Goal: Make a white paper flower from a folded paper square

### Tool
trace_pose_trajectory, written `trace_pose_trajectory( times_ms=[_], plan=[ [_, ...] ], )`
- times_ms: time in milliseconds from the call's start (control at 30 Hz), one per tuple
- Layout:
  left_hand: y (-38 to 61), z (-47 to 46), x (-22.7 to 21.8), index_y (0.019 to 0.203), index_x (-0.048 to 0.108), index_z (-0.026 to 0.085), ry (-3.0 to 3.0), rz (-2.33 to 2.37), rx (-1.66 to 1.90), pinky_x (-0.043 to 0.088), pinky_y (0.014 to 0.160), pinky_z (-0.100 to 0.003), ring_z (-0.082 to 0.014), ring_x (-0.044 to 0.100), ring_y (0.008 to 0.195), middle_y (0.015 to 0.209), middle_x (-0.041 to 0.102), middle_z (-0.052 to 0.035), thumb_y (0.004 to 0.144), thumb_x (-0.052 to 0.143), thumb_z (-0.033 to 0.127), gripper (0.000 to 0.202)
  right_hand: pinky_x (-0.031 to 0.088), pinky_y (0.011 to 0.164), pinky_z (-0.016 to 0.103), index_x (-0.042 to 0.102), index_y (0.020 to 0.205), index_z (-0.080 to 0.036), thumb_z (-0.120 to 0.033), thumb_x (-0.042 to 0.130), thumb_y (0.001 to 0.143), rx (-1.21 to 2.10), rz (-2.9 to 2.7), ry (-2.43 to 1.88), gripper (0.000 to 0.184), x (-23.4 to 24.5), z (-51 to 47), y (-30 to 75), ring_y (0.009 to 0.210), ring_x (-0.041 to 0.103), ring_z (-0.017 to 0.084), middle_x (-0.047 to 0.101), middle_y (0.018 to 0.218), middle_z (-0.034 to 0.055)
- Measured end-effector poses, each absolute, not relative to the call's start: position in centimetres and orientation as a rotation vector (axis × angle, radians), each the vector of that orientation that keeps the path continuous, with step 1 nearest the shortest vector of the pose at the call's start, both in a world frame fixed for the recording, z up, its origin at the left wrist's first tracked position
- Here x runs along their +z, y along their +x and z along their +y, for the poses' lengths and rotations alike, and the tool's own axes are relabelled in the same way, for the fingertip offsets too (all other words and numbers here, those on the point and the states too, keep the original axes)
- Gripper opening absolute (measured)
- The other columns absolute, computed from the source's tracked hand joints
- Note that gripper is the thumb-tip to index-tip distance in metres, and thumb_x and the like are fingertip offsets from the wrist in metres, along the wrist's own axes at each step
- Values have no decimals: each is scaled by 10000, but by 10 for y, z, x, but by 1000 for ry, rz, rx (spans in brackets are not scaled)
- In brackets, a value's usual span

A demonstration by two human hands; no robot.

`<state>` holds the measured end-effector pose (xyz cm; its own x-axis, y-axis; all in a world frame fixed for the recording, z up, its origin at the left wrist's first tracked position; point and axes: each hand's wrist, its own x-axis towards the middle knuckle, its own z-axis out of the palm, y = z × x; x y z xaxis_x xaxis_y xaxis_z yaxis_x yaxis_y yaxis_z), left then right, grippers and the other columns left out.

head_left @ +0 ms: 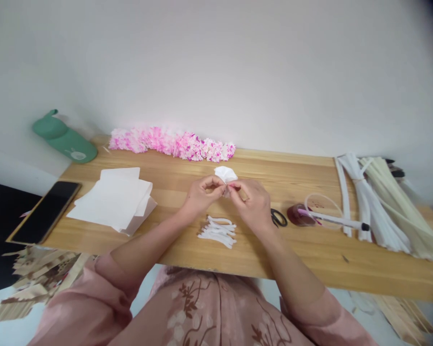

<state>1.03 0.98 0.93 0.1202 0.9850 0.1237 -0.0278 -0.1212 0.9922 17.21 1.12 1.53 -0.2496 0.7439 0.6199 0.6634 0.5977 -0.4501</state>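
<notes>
Between my two hands, above the middle of the table, is a small white gathered paper flower (225, 173). My left hand (205, 193) pinches its lower part with thumb and index finger. From the other side my right hand (250, 199) pinches the same spot, the two sets of fingertips nearly touching. What exactly lies between the fingertips is too small to make out. Just below the hands lies a small pile of short white fuzzy strips (218, 231). Black-handled scissors (279, 217) rest beside my right wrist, partly hidden by it.
Pink and white fluffy flowers (173, 143) line the wall. At left are white paper sheets (110, 199), a phone (46, 211) and a green bottle (67, 137). To the right sit a jar of dark red liquid (299, 215), a pen-like tool (332, 219) and white strip bundles (373, 206).
</notes>
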Motion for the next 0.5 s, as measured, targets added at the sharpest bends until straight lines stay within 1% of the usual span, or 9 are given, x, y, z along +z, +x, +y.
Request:
trace_pose_trajectory(
  times_ms=[233, 500],
  plan=[
    [10, 11, 10, 717, 589, 153, 1329, 1023, 1236, 445, 702, -218, -98, 564, 703, 717, 609, 3, 770, 631, 228, 101, 473, 759, 338, 681, 857, -225, -232, 578, 897, 155, -1963, -1115, 111, 16, 12, 172, 797, 685, 200, 756, 846, 34],
    [10, 12, 9, 712, 601, 152, 1277, 979, 1237, 459, 709, -228, -105, 580, 702, 709, 622, -1, 774, 653, 259, 134, 471, 745, 339, 684, 864, -229, -261, 576, 916, 154, -1973, -1090, 124, 17, 12, 172, 792, 689, 198, 760, 853, 31]
  ],
)
